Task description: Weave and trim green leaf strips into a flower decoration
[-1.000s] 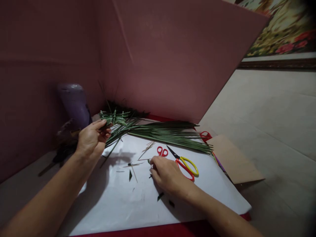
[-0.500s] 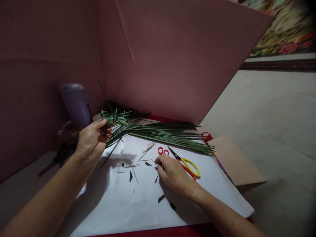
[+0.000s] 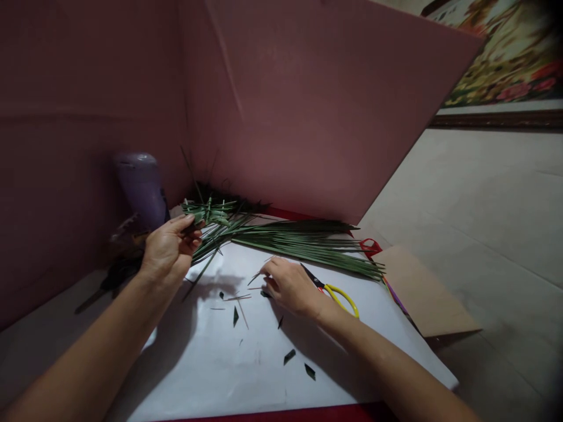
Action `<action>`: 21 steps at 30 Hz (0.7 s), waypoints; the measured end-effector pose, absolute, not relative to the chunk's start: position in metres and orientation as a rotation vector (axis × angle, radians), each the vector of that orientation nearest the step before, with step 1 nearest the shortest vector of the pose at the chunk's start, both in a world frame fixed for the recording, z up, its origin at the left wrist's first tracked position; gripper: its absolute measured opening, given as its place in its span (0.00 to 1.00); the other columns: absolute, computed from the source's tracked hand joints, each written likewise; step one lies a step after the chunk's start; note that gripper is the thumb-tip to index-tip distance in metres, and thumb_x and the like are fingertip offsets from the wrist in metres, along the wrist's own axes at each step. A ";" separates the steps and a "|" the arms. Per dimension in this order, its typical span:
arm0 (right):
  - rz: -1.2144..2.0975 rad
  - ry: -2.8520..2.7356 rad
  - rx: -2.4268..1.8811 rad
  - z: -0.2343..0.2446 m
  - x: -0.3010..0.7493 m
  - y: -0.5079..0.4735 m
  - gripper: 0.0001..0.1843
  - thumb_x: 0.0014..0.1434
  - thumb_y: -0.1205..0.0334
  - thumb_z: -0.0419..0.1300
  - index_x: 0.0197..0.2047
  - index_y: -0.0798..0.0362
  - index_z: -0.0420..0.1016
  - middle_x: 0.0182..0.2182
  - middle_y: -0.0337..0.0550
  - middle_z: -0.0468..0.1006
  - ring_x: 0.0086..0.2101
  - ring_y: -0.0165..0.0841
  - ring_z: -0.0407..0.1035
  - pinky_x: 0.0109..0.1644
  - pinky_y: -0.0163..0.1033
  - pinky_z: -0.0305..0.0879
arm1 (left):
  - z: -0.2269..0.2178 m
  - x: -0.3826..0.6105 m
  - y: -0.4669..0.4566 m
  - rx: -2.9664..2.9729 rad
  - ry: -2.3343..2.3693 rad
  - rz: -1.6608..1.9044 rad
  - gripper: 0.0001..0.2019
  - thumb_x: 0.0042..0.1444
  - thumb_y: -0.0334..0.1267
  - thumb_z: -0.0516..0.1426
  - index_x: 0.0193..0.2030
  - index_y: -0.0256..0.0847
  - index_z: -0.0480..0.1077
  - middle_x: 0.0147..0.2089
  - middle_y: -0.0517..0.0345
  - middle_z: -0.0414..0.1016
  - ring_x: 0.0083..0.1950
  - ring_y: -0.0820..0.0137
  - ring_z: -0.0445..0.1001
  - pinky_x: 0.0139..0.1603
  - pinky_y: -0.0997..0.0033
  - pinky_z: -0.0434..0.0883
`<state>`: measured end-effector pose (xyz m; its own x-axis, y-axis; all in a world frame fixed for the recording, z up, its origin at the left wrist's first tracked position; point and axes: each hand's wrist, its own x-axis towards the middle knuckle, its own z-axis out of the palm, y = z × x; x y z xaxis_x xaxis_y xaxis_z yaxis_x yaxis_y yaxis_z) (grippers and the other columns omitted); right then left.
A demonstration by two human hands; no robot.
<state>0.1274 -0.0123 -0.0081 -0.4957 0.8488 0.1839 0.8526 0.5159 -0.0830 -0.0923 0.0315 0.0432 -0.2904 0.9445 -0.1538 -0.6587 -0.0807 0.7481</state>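
My left hand (image 3: 169, 249) is raised at the left, fingers pinched on a woven green leaf piece (image 3: 210, 212) that trails long strips. My right hand (image 3: 291, 286) rests low on the white paper sheet (image 3: 246, 363), fingertips pressed together at a few thin brown sticks (image 3: 259, 273); whether a stick is gripped is hidden. A bundle of long green leaf strips (image 3: 303, 241) lies across the back of the sheet. Scissors with yellow and red handles (image 3: 336, 293) lie just right of my right hand, partly covered by it.
A pink cardboard screen (image 3: 281, 105) walls the back and left. A purple bottle (image 3: 141, 187) stands at the left corner. Small green leaf offcuts (image 3: 289, 356) dot the paper. A brown cardboard sheet (image 3: 422, 290) lies at the right, with another red scissor handle (image 3: 369, 245).
My right hand slid up and left over the small red scissors toward the thin sticks. My left hand kept its hold on the woven leaf piece.
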 end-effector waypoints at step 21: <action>-0.254 -2.789 -1.284 -0.016 0.126 0.003 0.07 0.58 0.74 0.51 0.36 0.57 0.67 0.33 0.47 0.71 0.31 0.35 0.65 0.32 0.38 0.57 | 0.041 -0.094 0.034 0.461 0.892 1.662 0.09 0.47 0.21 0.54 0.24 0.38 0.67 0.22 0.56 0.71 0.18 0.76 0.65 0.14 0.81 0.61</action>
<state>0.1257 0.0027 -0.0160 -0.6510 0.7490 0.1231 0.7590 0.6393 0.1238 -0.0940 0.0335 0.0411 -0.2856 0.9463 -0.1516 -0.6491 -0.0747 0.7570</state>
